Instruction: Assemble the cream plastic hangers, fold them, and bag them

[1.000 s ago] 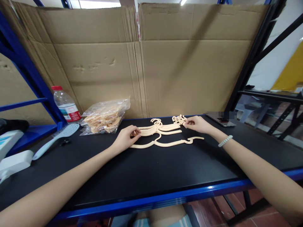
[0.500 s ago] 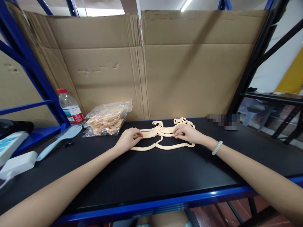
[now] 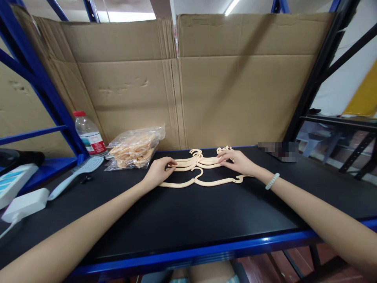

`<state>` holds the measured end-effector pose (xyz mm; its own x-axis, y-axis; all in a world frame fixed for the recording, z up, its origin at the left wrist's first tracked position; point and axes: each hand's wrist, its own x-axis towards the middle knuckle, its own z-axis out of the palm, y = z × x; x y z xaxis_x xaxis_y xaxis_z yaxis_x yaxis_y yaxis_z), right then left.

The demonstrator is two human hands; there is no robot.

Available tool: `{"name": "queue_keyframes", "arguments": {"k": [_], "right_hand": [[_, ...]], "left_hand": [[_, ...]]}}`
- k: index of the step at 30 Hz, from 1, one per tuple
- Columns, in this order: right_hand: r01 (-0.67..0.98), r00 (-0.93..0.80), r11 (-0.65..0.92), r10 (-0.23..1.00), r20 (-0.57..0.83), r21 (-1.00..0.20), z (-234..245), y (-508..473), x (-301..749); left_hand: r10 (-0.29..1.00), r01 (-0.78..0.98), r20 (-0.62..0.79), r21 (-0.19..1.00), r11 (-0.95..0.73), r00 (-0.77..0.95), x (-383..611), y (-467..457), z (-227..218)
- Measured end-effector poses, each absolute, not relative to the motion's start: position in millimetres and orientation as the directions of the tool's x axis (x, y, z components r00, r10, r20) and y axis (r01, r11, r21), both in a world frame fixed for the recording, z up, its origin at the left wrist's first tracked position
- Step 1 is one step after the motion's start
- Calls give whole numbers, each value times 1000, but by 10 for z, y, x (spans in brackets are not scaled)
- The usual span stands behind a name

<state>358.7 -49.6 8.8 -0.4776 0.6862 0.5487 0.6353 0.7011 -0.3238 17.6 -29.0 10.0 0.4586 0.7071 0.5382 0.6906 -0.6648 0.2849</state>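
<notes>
Several cream clothes hangers lie in an overlapping stack [image 3: 185,167] on the black tabletop, their hooks bunched at the middle. My left hand [image 3: 157,171] has its thumb and fingers curled around the left ends of these hangers. At the other side, my right hand [image 3: 238,162] has its fingers bent over the right ends, and the fingertips partly hide them. A single cream hanger [image 3: 179,184] lies closer to me, flat and apart from the stack, its hook toward the stack. Small curled ends of more cream pieces [image 3: 225,149] show behind my right hand.
A clear plastic bag of cream items [image 3: 134,149] lies left of the hangers, beside a red-capped bottle [image 3: 92,137]. Further left are a pale blue hairbrush [image 3: 88,165] and a white adapter [image 3: 26,204]. Cardboard [image 3: 132,86] stands behind; a blue edge [image 3: 188,253] borders the table's front.
My right hand has shifted slightly right and up, with its fingers looser over the hanger ends. My left hand stays at the left ends, and the hangers have barely moved.
</notes>
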Motion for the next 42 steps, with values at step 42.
{"name": "queue_keyframes", "arguments": {"k": [42], "right_hand": [[834, 470, -393, 874, 125, -387, 77, -299, 4046]], "left_hand": [[698, 665, 459, 266, -698, 549, 210, -236, 120]]}}
